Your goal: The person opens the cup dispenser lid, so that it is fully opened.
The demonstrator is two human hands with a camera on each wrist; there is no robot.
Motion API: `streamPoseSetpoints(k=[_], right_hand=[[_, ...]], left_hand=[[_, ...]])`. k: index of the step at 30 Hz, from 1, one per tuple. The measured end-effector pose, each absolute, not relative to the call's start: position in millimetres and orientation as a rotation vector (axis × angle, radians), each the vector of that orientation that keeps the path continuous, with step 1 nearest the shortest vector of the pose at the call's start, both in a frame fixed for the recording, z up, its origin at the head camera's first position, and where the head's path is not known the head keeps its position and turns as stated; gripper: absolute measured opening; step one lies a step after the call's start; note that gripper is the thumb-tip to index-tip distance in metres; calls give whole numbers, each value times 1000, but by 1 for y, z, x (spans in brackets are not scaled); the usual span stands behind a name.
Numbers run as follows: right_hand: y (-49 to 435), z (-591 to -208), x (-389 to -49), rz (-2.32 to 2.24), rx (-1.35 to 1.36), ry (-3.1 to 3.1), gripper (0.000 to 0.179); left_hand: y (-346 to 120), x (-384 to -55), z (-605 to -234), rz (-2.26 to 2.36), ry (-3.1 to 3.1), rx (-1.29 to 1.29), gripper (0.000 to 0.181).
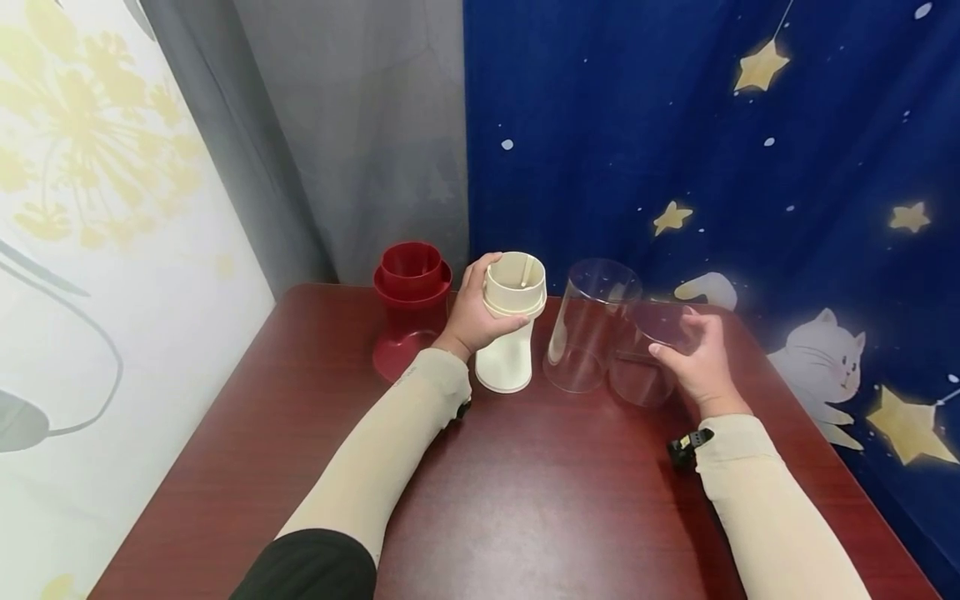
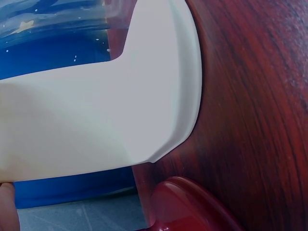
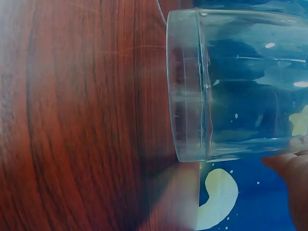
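My left hand [image 1: 480,312] grips a cream plastic stand [image 1: 504,362] just below its round cup-like top, thumb across the front. This stand is upright on the table; its wide foot [image 2: 163,86] shows in the left wrist view, where one fingertip appears at the lower left edge. Around the upper right side of a clear cylinder [image 1: 641,375], my right hand [image 1: 701,358] has its thumb and fingers curled. The right wrist view shows that clear cylinder [image 3: 255,91] from the side, with part of the hand at its wall.
Left of the cream stand is a red stand [image 1: 411,312] of similar shape. A second, taller clear cylinder [image 1: 581,333] stands between my hands, close beside the held one. All stand near the far edge of the dark red wooden table [image 1: 555,500], before grey and blue curtains [image 1: 600,125].
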State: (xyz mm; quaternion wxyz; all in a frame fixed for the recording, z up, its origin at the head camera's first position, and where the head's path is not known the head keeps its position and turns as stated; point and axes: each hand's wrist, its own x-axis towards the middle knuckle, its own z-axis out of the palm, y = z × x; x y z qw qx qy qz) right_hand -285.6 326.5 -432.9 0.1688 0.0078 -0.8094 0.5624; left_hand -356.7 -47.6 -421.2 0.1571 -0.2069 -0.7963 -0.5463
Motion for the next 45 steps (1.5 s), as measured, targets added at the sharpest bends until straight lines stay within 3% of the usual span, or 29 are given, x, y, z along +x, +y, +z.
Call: streamPoseSetpoints(k=[22, 32, 45], right_hand=[[350, -438, -290, 1527, 208, -2452, 76], [356, -430, -291, 1440, 260, -2463, 108], [363, -400, -283, 1241, 288, -2478, 110]], left_hand=[[-46, -359, -423, -1561, -2271, -608, 108], [-53, -357, -416, -1592, -2353, -612, 108], [-58, -355, -407, -1626, -2411, -587, 117]])
